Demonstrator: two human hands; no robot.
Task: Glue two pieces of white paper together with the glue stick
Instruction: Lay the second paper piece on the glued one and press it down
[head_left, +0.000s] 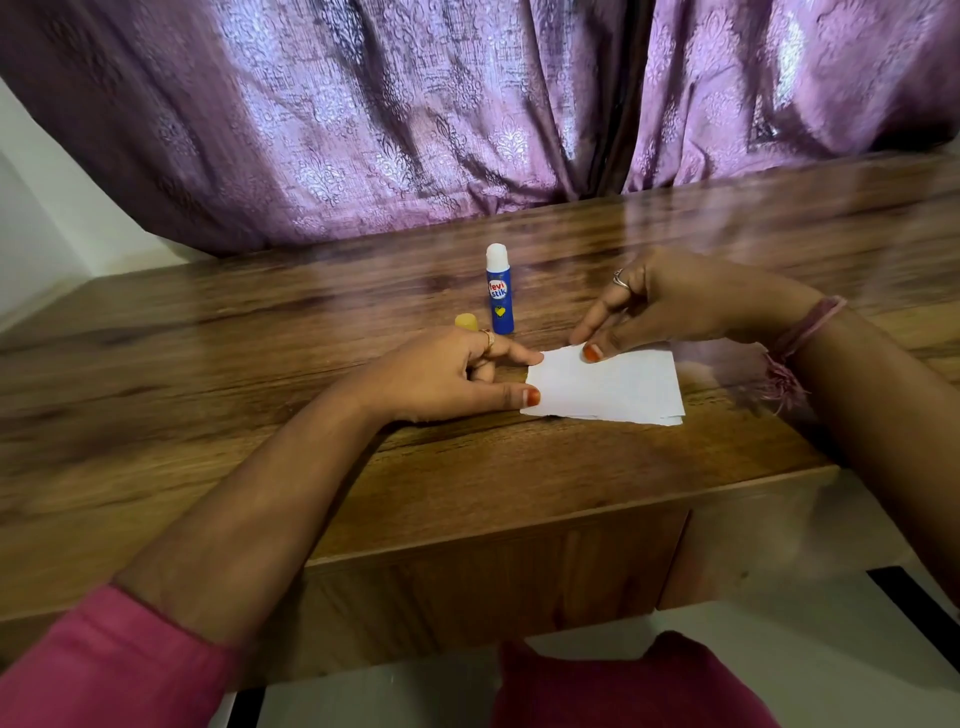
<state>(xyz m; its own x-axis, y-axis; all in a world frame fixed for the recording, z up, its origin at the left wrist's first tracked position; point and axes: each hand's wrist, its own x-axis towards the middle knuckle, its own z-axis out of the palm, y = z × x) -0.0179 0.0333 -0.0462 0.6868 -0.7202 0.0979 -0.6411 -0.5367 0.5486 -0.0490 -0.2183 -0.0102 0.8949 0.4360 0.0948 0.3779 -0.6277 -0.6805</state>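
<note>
Two white paper pieces (613, 387) lie stacked on the wooden table (260, 374), the lower one peeking out along the near edge. My left hand (441, 376) touches the stack's left edge with thumb and forefinger. My right hand (670, 306) presses its thumb on the top left corner of the paper. A blue glue stick (500, 291) stands upright and uncapped behind the paper, white glue showing at its top. Its yellow cap (466, 321) sits just left of it, partly hidden by my left hand.
A purple patterned curtain (467, 114) hangs behind the table's far edge. The table's near edge (519, 530) runs close under the paper. White floor (779, 649) shows below, and a white wall (41, 218) at the left.
</note>
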